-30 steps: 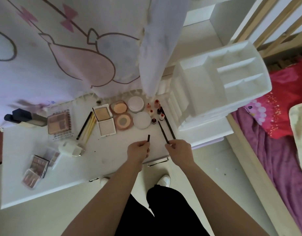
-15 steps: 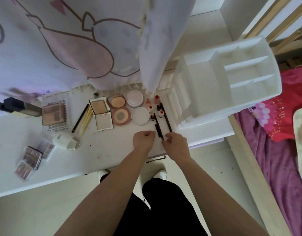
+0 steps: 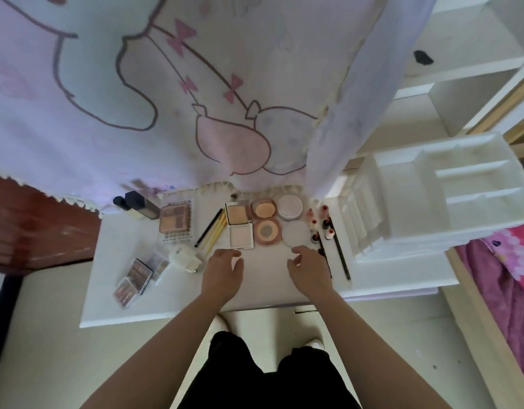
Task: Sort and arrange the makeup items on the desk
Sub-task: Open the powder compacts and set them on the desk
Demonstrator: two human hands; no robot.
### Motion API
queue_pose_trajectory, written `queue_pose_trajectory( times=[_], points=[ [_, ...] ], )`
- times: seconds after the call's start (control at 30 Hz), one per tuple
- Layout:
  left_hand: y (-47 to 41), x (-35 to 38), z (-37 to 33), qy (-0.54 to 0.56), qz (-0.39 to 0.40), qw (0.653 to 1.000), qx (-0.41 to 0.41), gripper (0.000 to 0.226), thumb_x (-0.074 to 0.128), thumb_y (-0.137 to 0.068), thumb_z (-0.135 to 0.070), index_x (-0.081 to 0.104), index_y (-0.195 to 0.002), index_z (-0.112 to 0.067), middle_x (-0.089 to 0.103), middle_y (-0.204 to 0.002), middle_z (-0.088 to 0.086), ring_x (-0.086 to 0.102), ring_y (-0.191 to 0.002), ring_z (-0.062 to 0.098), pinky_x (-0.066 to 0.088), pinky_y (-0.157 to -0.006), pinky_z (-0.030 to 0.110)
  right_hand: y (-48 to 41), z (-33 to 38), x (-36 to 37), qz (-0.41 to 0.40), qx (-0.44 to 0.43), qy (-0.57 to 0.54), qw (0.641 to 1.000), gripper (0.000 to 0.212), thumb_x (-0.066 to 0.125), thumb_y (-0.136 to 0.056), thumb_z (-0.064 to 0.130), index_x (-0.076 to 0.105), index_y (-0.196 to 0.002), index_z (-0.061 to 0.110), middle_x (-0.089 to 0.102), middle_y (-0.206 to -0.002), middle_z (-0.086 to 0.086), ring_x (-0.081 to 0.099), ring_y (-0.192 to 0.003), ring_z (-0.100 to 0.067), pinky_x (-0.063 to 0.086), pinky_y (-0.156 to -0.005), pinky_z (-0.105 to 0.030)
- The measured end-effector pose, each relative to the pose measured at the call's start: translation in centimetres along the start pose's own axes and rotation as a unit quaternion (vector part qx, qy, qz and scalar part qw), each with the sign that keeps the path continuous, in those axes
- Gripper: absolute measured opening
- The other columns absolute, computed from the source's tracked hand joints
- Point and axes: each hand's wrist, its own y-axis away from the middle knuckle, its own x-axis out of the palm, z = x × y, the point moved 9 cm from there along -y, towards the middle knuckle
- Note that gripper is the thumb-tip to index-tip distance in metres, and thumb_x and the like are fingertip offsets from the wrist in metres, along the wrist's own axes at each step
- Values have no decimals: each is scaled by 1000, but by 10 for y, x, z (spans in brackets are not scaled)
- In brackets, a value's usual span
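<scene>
the left hand (image 3: 222, 273) and right hand (image 3: 309, 268) are hovering empty over the desk (image 3: 269, 293), fingers (image 3: 225, 253) loosely curled, gripping nothing. the stacked palettes (image 3: 136, 276) are lying well off to the left, slanting away from the person, so the left hand is sitting nearer.

Our left hand (image 3: 222, 273) and our right hand (image 3: 311, 271) are bare, and so are both long arms. We wear loose black trousers (image 3: 255, 376). On our feet are white shoes (image 3: 314, 343), with just the rounded toes showing past the trouser legs.
</scene>
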Motion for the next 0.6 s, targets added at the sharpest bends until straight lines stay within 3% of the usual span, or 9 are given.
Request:
queue_pose_trajectory(
  times=[0.17,0.4,0.6],
  points=[
    [-17,-48,59,-34,2,999,-15,28,54,-96,-23,63,-122,-19,54,-130,6,53,-117,26,42,-98,37,-7,60,53,31,-33,8,999,29,58,-93,20,65,-120,18,68,-110,-2,61,-107,-20,42,-92,-27],
    [-49,-72,115,-149,63,983,83,32,47,-98,-21,61,-126,-17,51,-140,3,49,-121,27,40,-105,38,-18,121,128,48,-17,20,999,34,53,-94,20,64,-126,20,66,-120,-3,60,-114,-20,44,-98,-28],
    [-67,-78,150,-86,68,985,135,31,49,-95,-7,68,-120,-7,55,-135,9,53,-119,32,44,-104,41,-38,158,168,19,16,44,999,33,49,-96,21,68,-122,16,67,-123,-8,61,-115,-25,48,-95,-31]
  ],
)
